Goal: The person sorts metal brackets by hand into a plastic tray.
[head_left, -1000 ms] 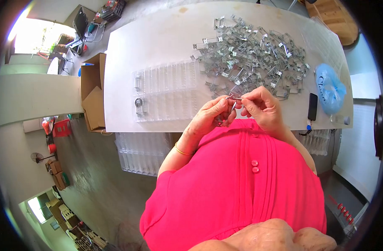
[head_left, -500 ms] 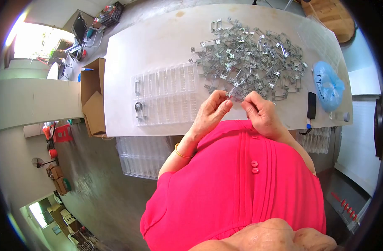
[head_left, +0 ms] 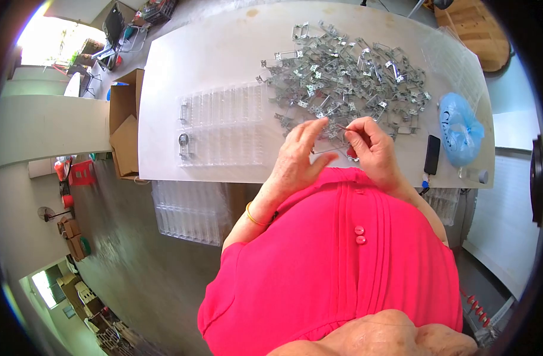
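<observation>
My left hand (head_left: pixel 300 153) is at the near edge of the metal pile, thumb spread away from the fingers, and nothing shows in its grip. Just right of it, my right hand (head_left: pixel 373 149) is closed, thumb against the bent fingers, on a small metal bracket (head_left: pixel 341 126) that is mostly hidden by the fingers. Beyond both hands lies a large heap of silvery wire-and-plate brackets (head_left: pixel 348 71). To the left sits a clear plastic tray (head_left: pixel 224 127) with narrow compartments; one bracket (head_left: pixel 183 111) and a round dark object (head_left: pixel 183 140) are at its left end.
A blue plastic bag (head_left: pixel 459 130), a dark phone (head_left: pixel 432 155) and a small clear container (head_left: pixel 473 175) lie on the right of the white table (head_left: pixel 164 65). More clear trays (head_left: pixel 191 213) are stacked below the table edge. A cardboard box (head_left: pixel 126 124) stands at the left.
My left hand has opened and drawn slightly away from the right hand; its fingers were pinched at a metal bracket before. The right hand stays closed. The whole view has shifted a little.
</observation>
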`<action>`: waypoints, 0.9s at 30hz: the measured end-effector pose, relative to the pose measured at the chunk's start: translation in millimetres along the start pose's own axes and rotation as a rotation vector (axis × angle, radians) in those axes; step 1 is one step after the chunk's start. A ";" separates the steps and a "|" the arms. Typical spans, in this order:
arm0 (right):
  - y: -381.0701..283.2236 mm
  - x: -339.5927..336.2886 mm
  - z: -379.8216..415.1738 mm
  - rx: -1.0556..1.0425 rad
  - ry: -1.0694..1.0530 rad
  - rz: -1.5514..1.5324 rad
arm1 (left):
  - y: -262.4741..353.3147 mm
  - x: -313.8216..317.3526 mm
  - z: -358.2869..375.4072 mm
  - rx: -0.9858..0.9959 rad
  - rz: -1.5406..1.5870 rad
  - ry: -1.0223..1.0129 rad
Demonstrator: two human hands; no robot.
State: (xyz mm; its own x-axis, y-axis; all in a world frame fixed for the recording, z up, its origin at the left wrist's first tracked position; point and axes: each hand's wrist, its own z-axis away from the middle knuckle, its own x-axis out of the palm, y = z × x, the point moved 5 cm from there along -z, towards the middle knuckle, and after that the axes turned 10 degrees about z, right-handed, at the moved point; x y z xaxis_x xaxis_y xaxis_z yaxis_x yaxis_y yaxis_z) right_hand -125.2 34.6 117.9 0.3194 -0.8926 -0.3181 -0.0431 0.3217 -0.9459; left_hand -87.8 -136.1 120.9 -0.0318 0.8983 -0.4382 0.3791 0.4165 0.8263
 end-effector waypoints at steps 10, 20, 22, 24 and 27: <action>24.8 -25.1 -11.0 -0.005 -0.099 0.016 | -15.7 7.5 13.9 -0.226 0.236 0.016; 31.9 -9.8 -27.2 0.035 -0.247 -0.016 | -17.6 -5.6 26.7 -0.242 0.214 -0.030; 27.3 -1.3 -28.5 0.068 -0.285 -0.037 | -22.5 -10.8 28.2 -0.293 0.258 -0.067; 26.9 6.8 -30.7 0.095 -0.305 -0.062 | -29.1 -18.5 28.6 -0.300 0.256 -0.048; 26.7 19.0 -33.6 0.071 -0.274 -0.062 | -41.8 -29.0 32.3 -0.318 0.252 -0.053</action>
State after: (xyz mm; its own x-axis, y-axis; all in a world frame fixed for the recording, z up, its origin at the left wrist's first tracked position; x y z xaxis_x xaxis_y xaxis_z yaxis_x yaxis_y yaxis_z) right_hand -152.0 15.6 84.5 0.5637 -0.7957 -0.2216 0.0473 0.2990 -0.9531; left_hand -72.9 -184.1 87.6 0.0765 0.9728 -0.2189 0.0637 0.2143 0.9747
